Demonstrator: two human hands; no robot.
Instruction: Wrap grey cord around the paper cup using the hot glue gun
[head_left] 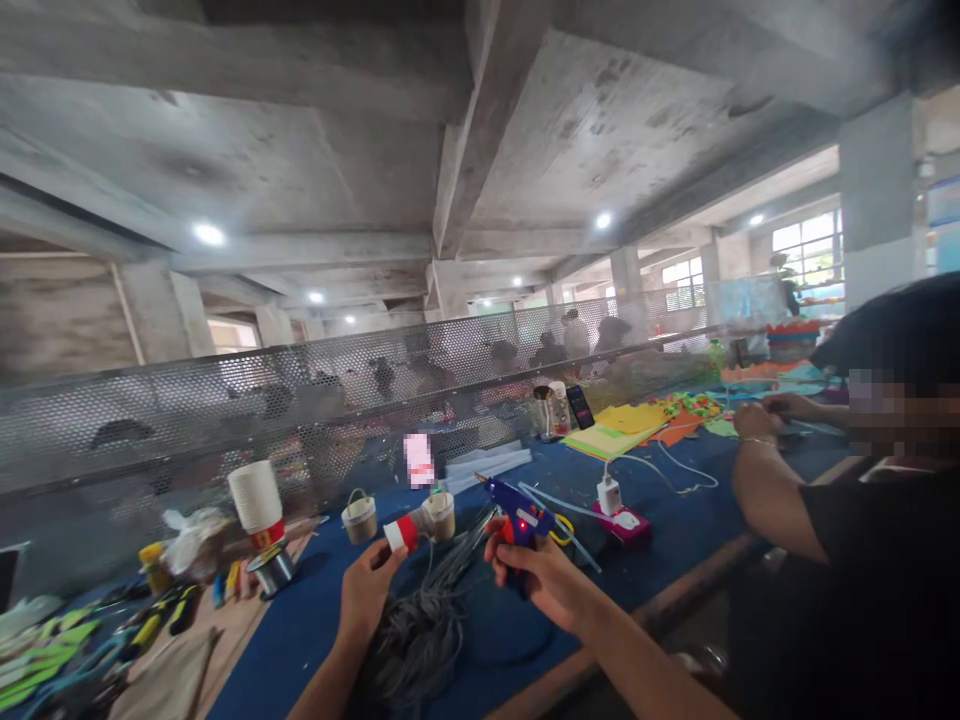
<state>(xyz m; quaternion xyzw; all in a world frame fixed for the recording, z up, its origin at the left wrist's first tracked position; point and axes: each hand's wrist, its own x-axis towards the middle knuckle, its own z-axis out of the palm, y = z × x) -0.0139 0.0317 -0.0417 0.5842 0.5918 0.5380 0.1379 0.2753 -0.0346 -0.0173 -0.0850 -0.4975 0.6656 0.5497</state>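
My left hand point(367, 590) pinches a small red-and-white paper cup point(400, 533), tilted on its side. In my right hand point(551, 580) is a blue hot glue gun point(517, 508), its nozzle pointing up and left and a red light glowing on its body. A glue stick point(581, 548) appears to trail behind the gun. Beneath and between my hands lies a tangled bundle of grey cords point(420, 635). Just beyond the cup stand two small pale tubs, one on the left point(360, 520) and one on the right point(442, 518).
A stack of paper cups point(255, 495) and a wire spool point(271, 572) stand left, near pliers point(184, 608). A white plug point(609, 494) sits in a pink power strip point(626, 525). Coloured sheets point(611, 430) lie farther right, beside a co-worker point(862, 520). Perforated metal panels point(315, 420) border the table.
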